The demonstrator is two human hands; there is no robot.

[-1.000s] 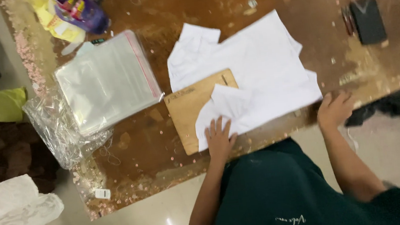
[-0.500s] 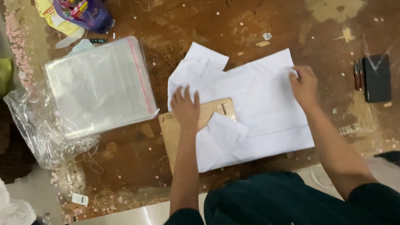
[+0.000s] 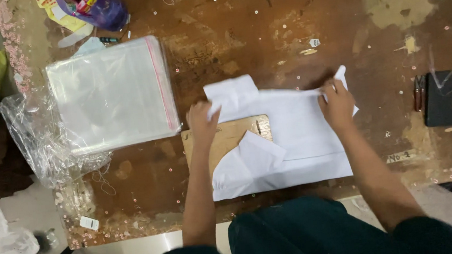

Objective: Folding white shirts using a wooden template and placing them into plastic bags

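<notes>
1. One white garment [image 3: 298,137] lies half folded over a brown cardboard board [image 3: 227,140] near the front edge of the worn brown table [image 3: 293,23].
2. The left hand [image 3: 203,122] has its fingers closed on the garment's upper left edge; the right hand [image 3: 337,103] pinches the upper right corner.
3. A stack of clear plastic bags [image 3: 111,96] with a red strip lies to the left, over crumpled clear wrapping [image 3: 37,149].
4. A dark flat phone [image 3: 440,98] lies far right.
</notes>
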